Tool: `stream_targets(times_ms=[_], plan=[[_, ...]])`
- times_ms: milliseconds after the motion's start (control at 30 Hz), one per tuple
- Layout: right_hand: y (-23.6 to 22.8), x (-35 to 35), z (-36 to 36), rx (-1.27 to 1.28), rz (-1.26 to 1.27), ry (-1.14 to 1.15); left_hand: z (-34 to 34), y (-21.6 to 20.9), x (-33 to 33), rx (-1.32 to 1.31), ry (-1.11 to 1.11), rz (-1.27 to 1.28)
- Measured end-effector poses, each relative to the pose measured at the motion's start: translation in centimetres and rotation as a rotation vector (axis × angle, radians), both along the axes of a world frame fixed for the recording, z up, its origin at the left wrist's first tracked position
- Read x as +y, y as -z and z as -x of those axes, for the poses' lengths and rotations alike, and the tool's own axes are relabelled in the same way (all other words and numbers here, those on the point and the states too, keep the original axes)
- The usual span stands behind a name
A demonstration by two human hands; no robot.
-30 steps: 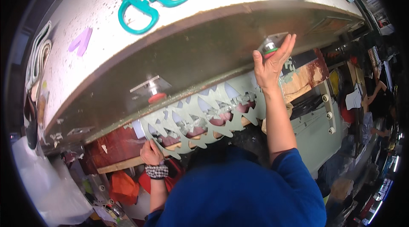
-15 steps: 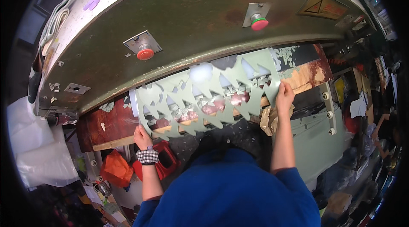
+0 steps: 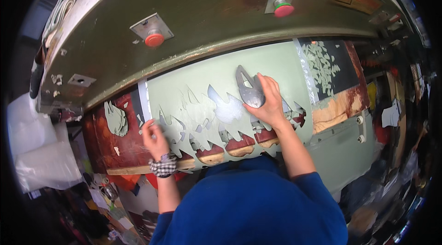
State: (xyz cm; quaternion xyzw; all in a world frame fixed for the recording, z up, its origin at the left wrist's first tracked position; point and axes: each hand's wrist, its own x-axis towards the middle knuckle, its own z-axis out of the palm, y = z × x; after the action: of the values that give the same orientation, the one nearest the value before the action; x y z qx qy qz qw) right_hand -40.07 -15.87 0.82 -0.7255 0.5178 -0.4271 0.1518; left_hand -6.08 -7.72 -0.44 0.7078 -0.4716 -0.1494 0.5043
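A pale green sheet (image 3: 188,83) lies across the bed, its near part cut into jagged gaps and strips that hang over the front edge. On the sheet, right of the middle, stands a grey cutting die (image 3: 248,92) with a pointed far end and an opening through it. My right hand (image 3: 269,104) grips the die at its right and near sides, thumb on one side and fingers on the other. Beside the sheet's left edge is my left hand (image 3: 155,140), a little blurred, fingers loosely bent and apart with nothing seen in them.
Above the bed runs a green machine beam (image 3: 212,12) with a red button (image 3: 154,38) and a pink button (image 3: 283,8). A stack of cut green pieces (image 3: 116,118) lies at left on the red board (image 3: 94,130). Small green scraps (image 3: 321,63) cover the right end.
Both hands have let go of the sheet, which now lies flatter and reaches nearer to me. My right hand has moved inward and taken hold of the cutting die.
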Motion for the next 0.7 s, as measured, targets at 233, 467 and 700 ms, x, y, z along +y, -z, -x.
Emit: stream_targets(times_ms=[233, 467, 700], plan=[[0.6, 1.1, 4.0, -1.026, -0.475, -0.073, 15.3, -1.1, -6.3, -0.096, 0.628, -0.020], [1.6, 3.0, 4.6, -1.269, -0.398, -0.175, 23.3, -0.7, -7.4, -0.009, 0.709, 0.020], [0.5, 3.3, 12.1, -2.346, 0.005, -0.254, 21.1, 1.2, -6.2, -0.268, 0.582, 0.023]])
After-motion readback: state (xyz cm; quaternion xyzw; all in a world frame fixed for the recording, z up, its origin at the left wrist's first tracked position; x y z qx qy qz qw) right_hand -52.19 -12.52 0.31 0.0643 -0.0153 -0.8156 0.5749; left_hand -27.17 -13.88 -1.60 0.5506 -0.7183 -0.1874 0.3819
